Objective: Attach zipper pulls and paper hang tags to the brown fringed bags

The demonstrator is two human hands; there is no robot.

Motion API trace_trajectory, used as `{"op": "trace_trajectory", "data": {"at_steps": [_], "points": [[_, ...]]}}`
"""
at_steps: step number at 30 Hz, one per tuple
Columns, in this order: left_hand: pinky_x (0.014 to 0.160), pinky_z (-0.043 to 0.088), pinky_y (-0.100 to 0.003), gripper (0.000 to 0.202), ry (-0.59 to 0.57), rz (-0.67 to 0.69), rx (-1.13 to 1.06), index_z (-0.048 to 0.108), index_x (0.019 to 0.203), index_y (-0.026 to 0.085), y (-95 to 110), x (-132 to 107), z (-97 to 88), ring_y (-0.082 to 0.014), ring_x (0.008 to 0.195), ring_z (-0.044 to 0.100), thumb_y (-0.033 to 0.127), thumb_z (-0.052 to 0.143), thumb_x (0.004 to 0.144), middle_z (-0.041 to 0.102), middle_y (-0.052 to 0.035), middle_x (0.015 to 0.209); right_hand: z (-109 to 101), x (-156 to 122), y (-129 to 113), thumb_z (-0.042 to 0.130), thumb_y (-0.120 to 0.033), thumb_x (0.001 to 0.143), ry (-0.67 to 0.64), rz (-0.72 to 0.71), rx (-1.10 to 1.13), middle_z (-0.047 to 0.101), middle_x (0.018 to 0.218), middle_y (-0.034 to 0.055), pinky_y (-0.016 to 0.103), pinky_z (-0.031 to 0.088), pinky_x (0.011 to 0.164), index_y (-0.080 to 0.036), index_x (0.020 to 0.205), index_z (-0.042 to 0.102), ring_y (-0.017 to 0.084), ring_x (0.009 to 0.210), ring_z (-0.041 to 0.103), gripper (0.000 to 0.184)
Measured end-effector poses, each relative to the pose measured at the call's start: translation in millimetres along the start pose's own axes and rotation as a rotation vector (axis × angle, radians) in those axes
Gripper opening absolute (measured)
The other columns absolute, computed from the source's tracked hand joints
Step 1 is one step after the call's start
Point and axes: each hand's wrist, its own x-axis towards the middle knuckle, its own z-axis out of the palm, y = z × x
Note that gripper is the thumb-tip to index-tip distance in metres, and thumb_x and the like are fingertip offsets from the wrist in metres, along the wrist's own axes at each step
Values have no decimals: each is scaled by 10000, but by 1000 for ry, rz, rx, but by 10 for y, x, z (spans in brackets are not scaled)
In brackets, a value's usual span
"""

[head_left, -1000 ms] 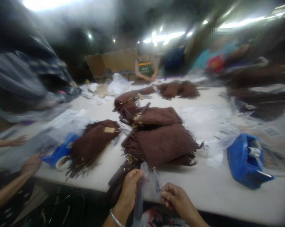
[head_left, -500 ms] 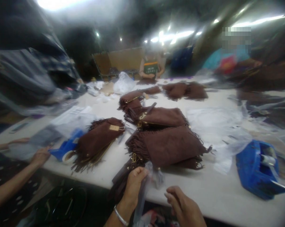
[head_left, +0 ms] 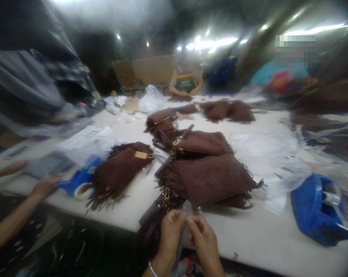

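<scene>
My left hand (head_left: 169, 234) and my right hand (head_left: 204, 240) meet at the near table edge, both pinched on a small clear plastic bag (head_left: 188, 211) held between them. Just beyond them lies a brown suede fringed bag (head_left: 217, 179) with gold hardware (head_left: 166, 194); its strap hangs over the edge beside my left hand. More brown fringed bags lie behind it (head_left: 199, 143) and to the left (head_left: 120, 171).
A blue tape dispenser (head_left: 320, 209) sits at the right, another (head_left: 78, 181) at the left by a co-worker's hand (head_left: 45, 186). Clear plastic bags (head_left: 266, 154) lie on the white table (head_left: 263, 238). People sit at the far end.
My right hand has moved left and up to join my left hand on the plastic bag. The view has shifted slightly. The co-worker's hand at the left stays near the blue dispenser.
</scene>
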Motion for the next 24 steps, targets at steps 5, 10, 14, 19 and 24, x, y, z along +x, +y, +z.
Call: {"op": "trace_trajectory", "data": {"at_steps": [5,10,14,19,24], "points": [[589,418,-250,306,52,12,93,615,793,156,-95,-75,-17,-177,639,572,445,701,745,639,-41,697,-20,-2,-24,582,-610,773,46,-65,-114,573,564,-20,244,408,512,-203,753,604,157,519,526,407],[637,400,-265,180,95,205,356,569,757,194,-18,-121,25,-198,685,587,357,607,825,630,-37,705,7,-53,-6,544,-505,857,88,-211,-226,676,783,33,247,458,674,-207,827,627,185,708,616,311],[641,367,-267,129,69,272,434,544,770,217,6,-121,36,-197,682,577,313,564,853,614,-24,702,-42,-63,-9,485,-435,910,17,-358,-274,665,857,49,257,454,756,-217,861,645,197,809,615,275],[639,357,-276,144,-13,267,506,551,801,217,18,-170,16,-201,672,574,316,500,892,617,-29,708,-182,-15,-33,448,-381,935,-130,-330,-251,634,796,20,242,449,666,-219,927,656,162,674,584,263],[619,382,-262,194,-146,200,463,591,824,200,80,-204,-28,-186,660,585,364,514,892,642,-34,717,-236,29,-58,502,-398,898,-179,-196,-128,534,602,-40,213,394,523,-206,861,616,131,537,506,227]]}}
